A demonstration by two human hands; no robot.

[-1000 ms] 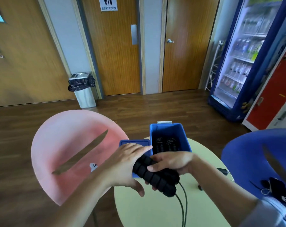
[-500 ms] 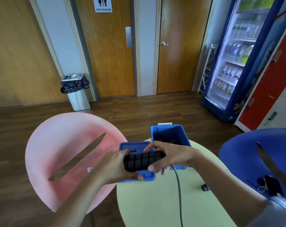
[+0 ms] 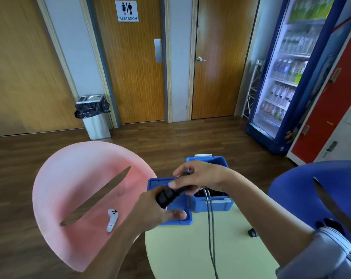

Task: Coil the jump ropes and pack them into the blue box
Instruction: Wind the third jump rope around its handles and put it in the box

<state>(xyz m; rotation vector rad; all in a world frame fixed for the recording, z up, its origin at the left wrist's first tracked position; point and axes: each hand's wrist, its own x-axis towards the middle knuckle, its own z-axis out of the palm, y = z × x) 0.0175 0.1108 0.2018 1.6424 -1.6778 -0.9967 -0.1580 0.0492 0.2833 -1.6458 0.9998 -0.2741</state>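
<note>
My left hand [image 3: 156, 210] grips the black ribbed jump rope handles [image 3: 167, 195] above the near edge of the pale round table [image 3: 182, 248]. My right hand [image 3: 200, 176] holds the far end of the handles, fingers partly spread. The grey rope cords [image 3: 210, 228] hang from under my right hand and run down across the table toward me. The blue box [image 3: 212, 202] stands just behind my hands, with dark jump rope handles [image 3: 212, 192] showing inside. Its blue lid [image 3: 176, 218] lies flat to the left of it, partly under my left hand.
A pink chair [image 3: 76, 190] with a white controller [image 3: 111, 219] on its seat stands left of the table. A blue chair [image 3: 315, 190] stands at the right. A small black object [image 3: 252, 232] lies on the table's right side. A bin [image 3: 94, 115] and a drinks fridge [image 3: 287, 77] stand farther back.
Both hands have lifted the handles up and away from me toward the box. The handles now point away, and my right hand's fingers have loosened. The view has tilted slightly upward.
</note>
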